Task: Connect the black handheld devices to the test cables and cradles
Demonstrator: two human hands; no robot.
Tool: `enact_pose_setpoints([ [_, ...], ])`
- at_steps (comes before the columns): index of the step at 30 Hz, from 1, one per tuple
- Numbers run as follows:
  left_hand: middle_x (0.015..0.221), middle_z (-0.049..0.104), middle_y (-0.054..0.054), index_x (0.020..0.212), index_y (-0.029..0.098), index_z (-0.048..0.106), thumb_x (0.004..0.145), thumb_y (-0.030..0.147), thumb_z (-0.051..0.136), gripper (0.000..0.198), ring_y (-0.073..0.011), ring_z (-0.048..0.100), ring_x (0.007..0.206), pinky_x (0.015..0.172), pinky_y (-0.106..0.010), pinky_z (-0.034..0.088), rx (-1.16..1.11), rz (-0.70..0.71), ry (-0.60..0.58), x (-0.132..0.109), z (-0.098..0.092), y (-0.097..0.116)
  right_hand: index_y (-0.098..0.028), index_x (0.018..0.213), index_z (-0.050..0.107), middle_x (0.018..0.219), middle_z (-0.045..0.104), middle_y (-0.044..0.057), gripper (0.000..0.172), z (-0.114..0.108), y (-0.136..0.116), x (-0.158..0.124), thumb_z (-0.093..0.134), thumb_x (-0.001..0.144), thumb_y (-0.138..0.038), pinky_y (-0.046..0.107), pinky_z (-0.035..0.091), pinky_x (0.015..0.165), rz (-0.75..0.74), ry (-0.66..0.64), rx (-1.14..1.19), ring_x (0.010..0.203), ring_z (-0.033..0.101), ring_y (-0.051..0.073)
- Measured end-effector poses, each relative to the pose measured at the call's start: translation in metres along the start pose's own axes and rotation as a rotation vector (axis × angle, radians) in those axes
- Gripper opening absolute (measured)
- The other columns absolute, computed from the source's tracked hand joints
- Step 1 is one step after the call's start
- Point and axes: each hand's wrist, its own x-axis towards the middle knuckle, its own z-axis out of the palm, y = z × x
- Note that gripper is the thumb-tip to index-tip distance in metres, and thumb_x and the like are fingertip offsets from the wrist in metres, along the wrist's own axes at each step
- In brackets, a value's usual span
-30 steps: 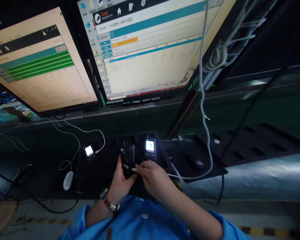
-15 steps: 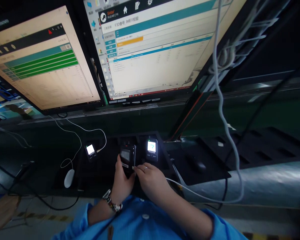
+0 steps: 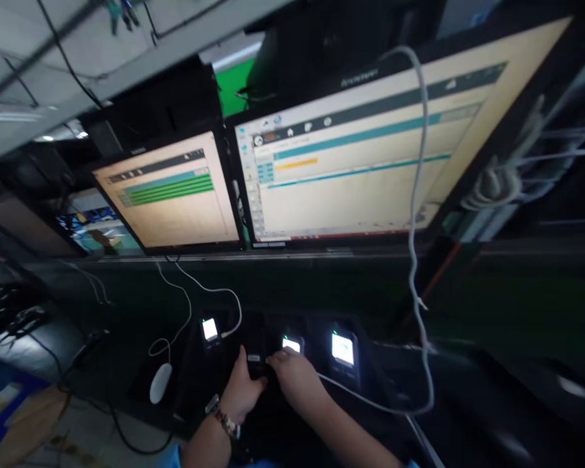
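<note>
My left hand (image 3: 246,390) is closed around a dark handheld device (image 3: 253,367), thumb along its left side; a small white label shows on it, and the rest blends into the dark bench. At the device's right side, the fingers of my right hand (image 3: 296,380) are pinched together. A white cable (image 3: 353,393) runs out from under that hand; its plug is hidden by the fingers. Just behind the right hand, a similar device with a lit screen (image 3: 291,344) is partly covered. Another lit device (image 3: 342,351) lies to the right, and a third lit device (image 3: 210,330) to the left.
Two monitors, a left one (image 3: 175,224) and a right one (image 3: 341,208), stand behind the bench. A white mouse (image 3: 160,383) lies at the left. The white cable hangs in front of the right monitor. A thin white cord (image 3: 233,296) reaches the left device.
My view has tilted up and swung left. The held device has moved left relative to the devices on the bench, and a lit screen now shows between it and the right device.
</note>
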Motion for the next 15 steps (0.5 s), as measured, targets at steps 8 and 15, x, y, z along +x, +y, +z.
enact_pose_setpoints([
  [8,0.147,0.040,-0.012,0.136,0.020,0.045,0.070,0.029,0.065,0.070,-0.0285,0.044,0.129,0.093,-0.036,0.047,-0.091,-0.052,0.046,-0.010,-0.028,-0.020,-0.020,0.081,0.074,0.079,0.072,0.006,0.026,0.020,0.001,0.004,0.054,0.081,-0.003,0.036,0.047,0.080,-0.051,0.094,0.019,0.088,0.062,0.024],
  [15,0.130,0.054,-0.017,0.124,0.012,0.051,0.079,0.028,0.051,0.047,-0.0268,0.051,0.120,0.107,-0.041,0.034,0.184,0.105,0.417,0.000,-0.090,-0.008,-0.017,0.116,0.066,0.119,0.065,0.008,0.037,0.003,-0.032,0.037,0.043,0.088,-0.007,0.035,0.040,0.099,-0.091,0.012,0.063,0.117,0.050,0.023],
])
